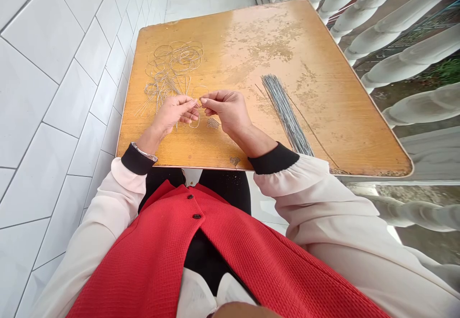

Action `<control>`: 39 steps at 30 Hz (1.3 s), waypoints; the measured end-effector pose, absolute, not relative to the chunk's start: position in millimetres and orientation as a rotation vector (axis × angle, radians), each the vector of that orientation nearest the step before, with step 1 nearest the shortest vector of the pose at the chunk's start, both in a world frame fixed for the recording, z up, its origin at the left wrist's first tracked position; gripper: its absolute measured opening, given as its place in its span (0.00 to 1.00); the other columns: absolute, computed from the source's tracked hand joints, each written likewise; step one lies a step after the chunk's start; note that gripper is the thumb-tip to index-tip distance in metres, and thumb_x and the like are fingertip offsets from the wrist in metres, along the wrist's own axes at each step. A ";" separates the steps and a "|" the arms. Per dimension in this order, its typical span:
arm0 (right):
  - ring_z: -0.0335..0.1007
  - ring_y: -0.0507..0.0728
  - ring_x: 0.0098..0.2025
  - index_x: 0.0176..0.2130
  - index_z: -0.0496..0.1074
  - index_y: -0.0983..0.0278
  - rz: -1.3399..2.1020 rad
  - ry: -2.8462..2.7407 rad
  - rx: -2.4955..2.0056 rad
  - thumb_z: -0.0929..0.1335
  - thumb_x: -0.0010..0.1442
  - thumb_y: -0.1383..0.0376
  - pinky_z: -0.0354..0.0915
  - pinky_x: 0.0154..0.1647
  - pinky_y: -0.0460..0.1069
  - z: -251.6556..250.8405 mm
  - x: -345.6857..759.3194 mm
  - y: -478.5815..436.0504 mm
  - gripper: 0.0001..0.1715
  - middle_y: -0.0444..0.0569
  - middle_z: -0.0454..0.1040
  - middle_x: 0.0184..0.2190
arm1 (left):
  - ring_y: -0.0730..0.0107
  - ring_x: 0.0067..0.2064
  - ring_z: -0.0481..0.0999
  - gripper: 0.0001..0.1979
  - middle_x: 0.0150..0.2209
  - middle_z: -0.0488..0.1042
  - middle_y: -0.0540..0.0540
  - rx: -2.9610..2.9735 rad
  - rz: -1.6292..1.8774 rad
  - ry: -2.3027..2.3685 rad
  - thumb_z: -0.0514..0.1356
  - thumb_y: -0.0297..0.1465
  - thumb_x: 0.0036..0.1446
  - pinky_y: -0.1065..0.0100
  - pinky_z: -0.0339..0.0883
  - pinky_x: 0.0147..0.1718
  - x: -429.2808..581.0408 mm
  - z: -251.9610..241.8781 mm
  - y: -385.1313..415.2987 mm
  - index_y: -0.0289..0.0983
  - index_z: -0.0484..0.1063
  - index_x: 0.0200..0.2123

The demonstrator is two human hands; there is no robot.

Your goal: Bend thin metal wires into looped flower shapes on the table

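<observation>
My left hand [178, 110] and my right hand [224, 107] meet fingertip to fingertip above the near half of the wooden table [230, 150]. Both are closed in a pinch on a thin wire [194, 126], which curves in a loop below and above the fingers. Beyond my left hand lies a loose heap of bent, looped wires [176, 61], some with straight ends fanning towards me. A bundle of straight grey wires [285, 111] lies to the right of my right hand, apart from it.
Single straight wires lie beside the bundle, one long wire [316, 138] reaching the near edge. The tabletop's finish is worn in patches [276, 47]. A white tiled wall [53, 83] runs along the left, and a white balustrade [388, 35] borders the right.
</observation>
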State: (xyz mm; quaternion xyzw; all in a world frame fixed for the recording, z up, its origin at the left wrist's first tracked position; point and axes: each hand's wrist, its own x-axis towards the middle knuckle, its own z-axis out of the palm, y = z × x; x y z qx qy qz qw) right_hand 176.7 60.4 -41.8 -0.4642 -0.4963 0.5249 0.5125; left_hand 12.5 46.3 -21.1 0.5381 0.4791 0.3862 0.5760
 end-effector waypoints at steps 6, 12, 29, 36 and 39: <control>0.62 0.45 0.21 0.24 0.74 0.65 1.249 -1.184 -1.087 0.77 0.52 0.71 0.63 0.23 0.43 -42.4 176.5 60.8 0.10 0.43 0.73 0.21 | 0.79 0.28 0.79 0.10 0.27 0.79 0.49 1.242 0.882 1.107 0.63 0.34 0.64 0.77 0.68 0.28 11.8 -23.4 48.8 0.34 0.74 0.33; 0.61 0.45 0.20 0.25 0.75 0.66 1.252 -1.181 -1.097 0.77 0.51 0.70 0.62 0.23 0.43 -43.0 176.9 61.7 0.08 0.42 0.73 0.21 | 0.80 0.26 0.77 0.09 0.25 0.78 0.49 1.271 0.859 1.129 0.61 0.28 0.65 0.77 0.67 0.26 12.9 -25.3 48.5 0.31 0.76 0.31; 0.66 0.46 0.21 0.29 0.76 0.65 1.239 -1.218 -1.041 0.75 0.59 0.63 0.64 0.23 0.41 -40.7 181.4 63.7 0.10 0.43 0.74 0.22 | 0.85 0.20 0.70 0.15 0.22 0.73 0.52 1.356 0.785 1.094 0.57 0.23 0.66 0.77 0.63 0.24 14.1 -22.4 47.7 0.31 0.72 0.25; 0.63 0.45 0.18 0.28 0.75 0.66 1.204 -1.217 -1.085 0.75 0.61 0.63 0.62 0.19 0.41 -39.0 179.9 66.4 0.12 0.42 0.72 0.20 | 0.85 0.20 0.70 0.13 0.22 0.74 0.51 1.352 0.720 1.056 0.59 0.25 0.64 0.78 0.61 0.22 12.9 -23.9 48.5 0.31 0.74 0.26; 0.63 0.44 0.18 0.26 0.74 0.66 1.149 -1.208 -1.109 0.74 0.61 0.66 0.63 0.19 0.40 -39.3 177.9 66.7 0.13 0.42 0.72 0.20 | 0.84 0.21 0.71 0.13 0.23 0.75 0.51 1.350 0.714 1.033 0.59 0.26 0.65 0.77 0.61 0.23 12.0 -23.8 49.0 0.31 0.75 0.27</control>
